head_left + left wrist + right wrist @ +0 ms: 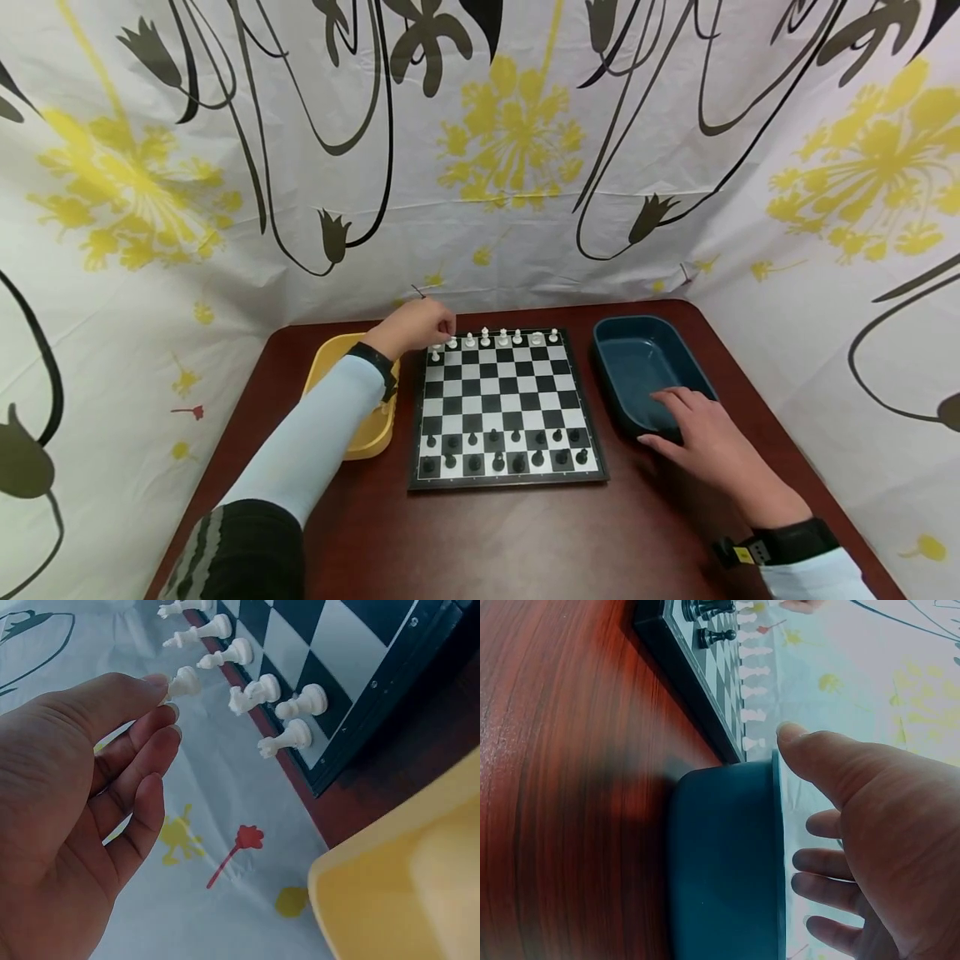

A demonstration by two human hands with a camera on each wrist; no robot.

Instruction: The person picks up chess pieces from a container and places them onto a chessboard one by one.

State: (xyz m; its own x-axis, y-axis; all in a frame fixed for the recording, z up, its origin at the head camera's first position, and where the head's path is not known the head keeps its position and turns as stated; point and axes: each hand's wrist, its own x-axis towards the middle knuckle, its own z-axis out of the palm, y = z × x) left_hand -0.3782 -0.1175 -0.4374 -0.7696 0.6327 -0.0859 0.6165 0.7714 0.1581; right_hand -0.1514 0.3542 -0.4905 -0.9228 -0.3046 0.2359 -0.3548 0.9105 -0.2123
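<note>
My left hand (pixel 420 325) is at the far left corner of the chessboard (pixel 491 400). In the left wrist view its thumb and fingertips pinch a white pawn (pixel 185 681), partly covered by the thumb. White chess pieces line the far row, among them a rook (pixel 289 737) and a knight (pixel 256 694) near that corner. A second white pawn (pixel 304 702) stands in front of them. Black pieces (pixel 498 461) fill the two near rows. My right hand (pixel 708 442) hovers with spread, relaxed fingers at the near rim of the dark blue tray (pixel 645 358), holding nothing.
A yellow tray (pixel 367 442) lies left of the board, partly hidden under my left forearm. The dark red-brown table (pixel 480 542) carries everything. A patterned cloth (pixel 510 275) hangs behind the table and along both sides.
</note>
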